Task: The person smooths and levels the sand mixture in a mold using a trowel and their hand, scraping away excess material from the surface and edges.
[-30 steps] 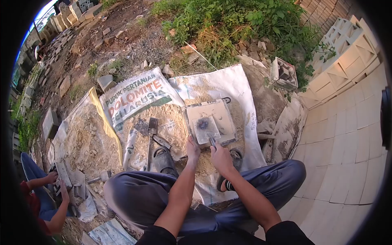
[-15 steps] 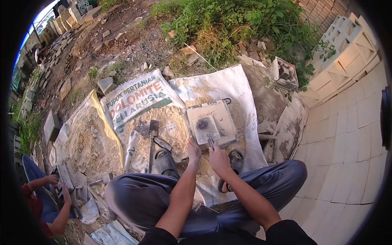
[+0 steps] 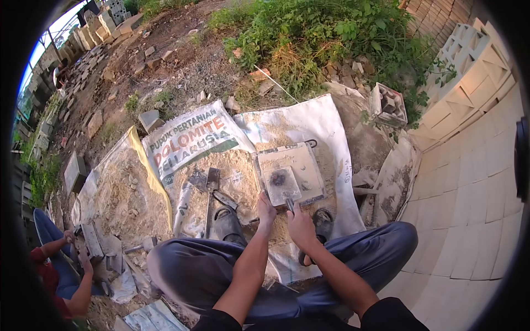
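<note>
A square mould [image 3: 310, 175], filled level with pale material, lies on a sand-strewn white sack [image 3: 333, 129]. On its left half rests a flat, dusty trowel plate [image 3: 280, 185] with a dark round patch in its middle. My right hand [image 3: 301, 227] is closed around the trowel's handle, below the mould's near edge. My left hand [image 3: 266, 211] grips the mould at its near left corner; some of its fingertips are hidden. Loose pale powder lies on the mould's upper left part.
Left of the mould lie a dark flat-bladed tool [image 3: 212, 180] and a pile of sand [image 3: 121, 185]. A co-worker's hands [image 3: 83, 256] handle a block at the far left. Pale tiles [image 3: 458, 209] stand at the right, a hollow block [image 3: 388, 105] behind.
The whole view has shifted, so the scene sits slightly lower and further right. The trowel has slid slightly left over the mould. Both my hands keep their hold.
</note>
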A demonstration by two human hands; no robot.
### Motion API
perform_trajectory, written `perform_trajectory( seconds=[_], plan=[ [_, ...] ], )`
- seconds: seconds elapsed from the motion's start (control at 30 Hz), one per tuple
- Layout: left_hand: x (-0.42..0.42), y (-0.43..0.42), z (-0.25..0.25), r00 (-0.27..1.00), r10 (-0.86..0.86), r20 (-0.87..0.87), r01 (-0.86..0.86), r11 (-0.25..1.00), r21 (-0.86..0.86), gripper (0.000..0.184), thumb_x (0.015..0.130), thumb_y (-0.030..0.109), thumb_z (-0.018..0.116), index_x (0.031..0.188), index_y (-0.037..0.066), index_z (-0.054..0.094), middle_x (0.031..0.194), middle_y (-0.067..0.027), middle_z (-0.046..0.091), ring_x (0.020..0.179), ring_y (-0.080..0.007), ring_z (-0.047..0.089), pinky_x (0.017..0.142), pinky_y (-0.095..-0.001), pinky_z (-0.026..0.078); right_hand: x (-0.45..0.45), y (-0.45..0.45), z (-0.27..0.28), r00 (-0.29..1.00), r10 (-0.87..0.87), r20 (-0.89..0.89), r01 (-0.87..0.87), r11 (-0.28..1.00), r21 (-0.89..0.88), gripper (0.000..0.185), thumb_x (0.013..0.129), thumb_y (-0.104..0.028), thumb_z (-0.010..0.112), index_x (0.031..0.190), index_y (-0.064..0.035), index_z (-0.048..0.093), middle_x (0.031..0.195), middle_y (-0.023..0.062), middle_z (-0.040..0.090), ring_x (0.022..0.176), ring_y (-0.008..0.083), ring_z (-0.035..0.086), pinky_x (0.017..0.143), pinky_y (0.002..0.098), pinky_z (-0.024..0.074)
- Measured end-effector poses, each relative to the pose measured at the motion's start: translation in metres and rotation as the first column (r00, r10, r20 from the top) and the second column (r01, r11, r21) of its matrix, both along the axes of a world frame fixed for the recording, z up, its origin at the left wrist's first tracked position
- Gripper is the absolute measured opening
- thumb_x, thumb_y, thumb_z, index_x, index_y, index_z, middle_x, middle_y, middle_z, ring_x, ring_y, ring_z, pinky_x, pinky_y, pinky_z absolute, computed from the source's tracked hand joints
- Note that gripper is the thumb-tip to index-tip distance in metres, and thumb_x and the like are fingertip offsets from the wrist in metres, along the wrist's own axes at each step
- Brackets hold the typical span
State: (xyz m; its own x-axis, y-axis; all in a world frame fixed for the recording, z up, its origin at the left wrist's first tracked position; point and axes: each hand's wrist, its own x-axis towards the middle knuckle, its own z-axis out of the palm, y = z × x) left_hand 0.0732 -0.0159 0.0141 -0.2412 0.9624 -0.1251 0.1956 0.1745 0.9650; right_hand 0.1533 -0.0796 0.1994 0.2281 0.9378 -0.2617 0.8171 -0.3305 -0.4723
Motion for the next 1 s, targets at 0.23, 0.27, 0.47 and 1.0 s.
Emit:
perform_trajectory(
  seconds=[0.23, 0.27, 0.47, 1.0],
  plan=[
    [-0.001, -0.002, -0.006, 0.988, 0.003, 0.156, -0.007, 1.0, 0.024, 0.052, 0.096, 0.038, 0.021, 0.095, -0.004, 0.052, 0.083, -0.0248, 0.057, 0.081, -0.0397, 0.054, 0.073, -0.044, 0.04, 0.044, -0.005, 0.034, 0.999, -0.005, -0.041, 0.009, 0.994, 0.111, 0.038, 0.088, -0.027, 0.048, 0.113, 0.0008, 0.054, 0.075, 0.0283, 0.059, 0.074, 0.0433, 0.058, 0.065, 0.0479, 0.045],
    [-0.002, -0.002, 0.01, 1.0, -0.019, 0.006, 0.019, 1.0, -0.021, 0.051, 0.096, 0.038, 0.021, 0.094, -0.004, 0.052, 0.082, -0.0243, 0.056, 0.08, -0.0388, 0.053, 0.072, -0.0436, 0.04, 0.052, -0.01, 0.044, 0.997, -0.023, -0.077, 0.032, 0.992, 0.122, 0.038, 0.087, -0.028, 0.049, 0.115, -0.0018, 0.053, 0.076, 0.0282, 0.059, 0.075, 0.0435, 0.058, 0.067, 0.0488, 0.0452],
    [-0.001, 0.0, 0.008, 0.993, -0.029, 0.112, 0.033, 0.999, -0.036, 0.052, 0.095, 0.039, 0.023, 0.105, -0.005, 0.05, 0.098, -0.0263, 0.057, 0.094, -0.0406, 0.053, 0.081, -0.043, 0.041, 0.058, -0.073, 0.049, 0.998, 0.003, -0.058, 0.0, 0.999, 0.048, 0.041, 0.086, -0.027, 0.05, 0.12, -0.0031, 0.051, 0.081, 0.0271, 0.06, 0.078, 0.0418, 0.058, 0.07, 0.0484, 0.0448],
    [-0.023, -0.039, 0.029, 0.994, -0.107, -0.03, 0.09, 0.935, -0.343, 0.093, 0.067, 0.047, 0.071, 0.129, -0.008, 0.031, 0.118, -0.0232, 0.051, 0.109, -0.0339, 0.051, 0.094, -0.0377, 0.038, 0.026, -0.085, 0.019, 0.997, -0.005, -0.079, 0.004, 1.0, -0.009, 0.043, 0.088, -0.025, 0.045, 0.121, 0.0026, 0.046, 0.076, 0.0291, 0.059, 0.075, 0.0419, 0.059, 0.07, 0.0478, 0.0466]
  ],
)
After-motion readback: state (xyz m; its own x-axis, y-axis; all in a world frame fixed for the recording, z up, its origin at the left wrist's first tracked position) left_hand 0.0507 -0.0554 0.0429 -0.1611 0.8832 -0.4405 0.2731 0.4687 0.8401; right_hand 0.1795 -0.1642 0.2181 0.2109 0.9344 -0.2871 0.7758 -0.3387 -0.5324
